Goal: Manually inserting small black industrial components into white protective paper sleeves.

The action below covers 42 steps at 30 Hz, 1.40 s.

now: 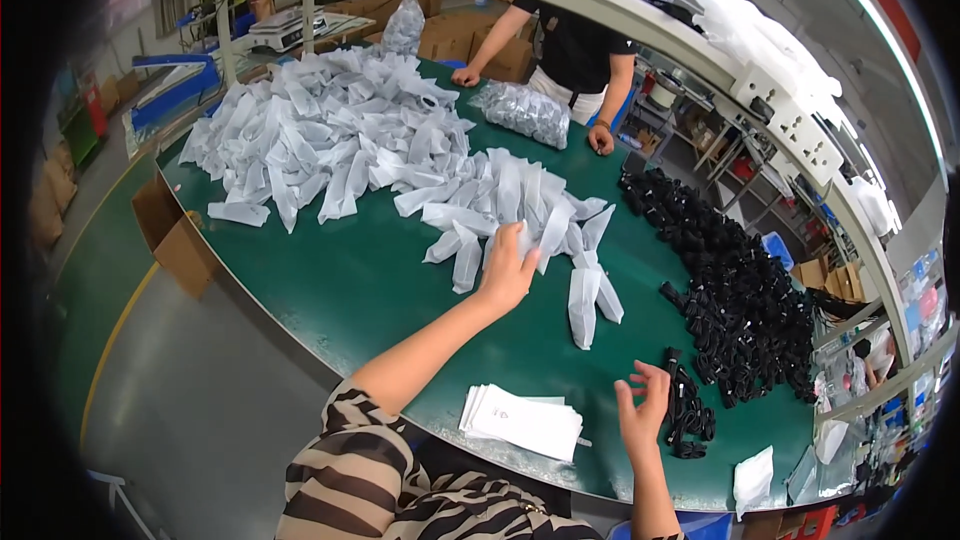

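Observation:
My left hand (508, 275) reaches to the near edge of a spread of frosted white plastic packets (515, 190); its fingers are apart, and I cannot tell whether they touch one. Farther left these join a large heap of similar packets (330, 130). A few packets (583, 305) lie just right of that hand. My right hand (643, 402) hovers with thumb and fingers apart, nothing in it. Beside it is a small bunch of black cables (688, 410). Between my forearms lies a stack of white paper sheets (522, 422) at the table's front edge.
A big pile of black cables (745, 290) covers the right of the green table (350, 290). Across it a person (590, 50) leans on the edge near a clear bag (525, 112) of packed items. A metal frame with sockets (790, 125) arches overhead. A cardboard box (180, 240) stands left.

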Tool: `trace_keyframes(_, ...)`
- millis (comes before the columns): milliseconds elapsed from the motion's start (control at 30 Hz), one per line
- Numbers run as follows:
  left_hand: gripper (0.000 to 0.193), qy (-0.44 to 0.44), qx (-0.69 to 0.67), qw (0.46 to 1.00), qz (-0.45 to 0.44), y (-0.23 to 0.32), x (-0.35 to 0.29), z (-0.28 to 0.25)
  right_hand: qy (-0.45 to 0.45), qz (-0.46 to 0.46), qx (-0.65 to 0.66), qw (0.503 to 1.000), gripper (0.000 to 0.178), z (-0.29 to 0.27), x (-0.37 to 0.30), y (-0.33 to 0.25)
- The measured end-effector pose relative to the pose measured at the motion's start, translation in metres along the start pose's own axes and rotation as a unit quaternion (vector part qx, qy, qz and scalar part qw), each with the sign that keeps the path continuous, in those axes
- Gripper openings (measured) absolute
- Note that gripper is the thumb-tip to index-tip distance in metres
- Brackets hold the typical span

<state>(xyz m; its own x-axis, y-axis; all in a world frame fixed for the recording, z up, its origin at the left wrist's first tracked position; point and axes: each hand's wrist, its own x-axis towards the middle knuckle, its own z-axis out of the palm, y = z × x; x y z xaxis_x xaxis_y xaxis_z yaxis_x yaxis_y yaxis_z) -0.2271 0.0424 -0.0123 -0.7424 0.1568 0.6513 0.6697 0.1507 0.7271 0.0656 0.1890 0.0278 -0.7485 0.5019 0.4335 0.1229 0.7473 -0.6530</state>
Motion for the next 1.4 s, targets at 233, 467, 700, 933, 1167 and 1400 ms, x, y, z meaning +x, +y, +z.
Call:
trace_keyframes(233, 0.133, -0.28, 0.318, 0.906, -0.026, -0.011, -0.023, -0.073, -0.092, 0.012, -0.231, 0.969, 0.115, 0.067, 0.04, 0.033)
trace_keyframes(467, 0.129, -0.298, 0.315, 0.9, -0.052, -0.046, -0.01, -0.039, -0.088, -0.067, -0.27, 0.957, 0.112, 0.149, 0.102, 0.04)
trace_keyframes(700, 0.104, -0.243, 0.332, 0.908, -0.077, -0.081, 0.036, -0.014, -0.049, -0.107, -0.223, 0.968, 0.106, 0.235, 0.18, 0.033)
trace_keyframes(933, 0.093, -0.187, 0.349, 0.917, -0.053, -0.109, 0.058, 0.021, -0.078, -0.099, -0.215, 0.969, 0.108, 0.255, 0.239, 0.055)
trace_keyframes(1167, 0.106, -0.202, 0.331, 0.919, -0.068, -0.116, 0.061, 0.013, -0.064, -0.095, -0.308, 0.945, 0.059, 0.14, 0.265, 0.113)
trace_keyframes(1400, 0.101, -0.21, 0.315, 0.925, -0.039, -0.099, 0.057, 0.015, -0.14, 0.115, -0.443, 0.878, 0.068, 0.011, 0.201, 0.196)
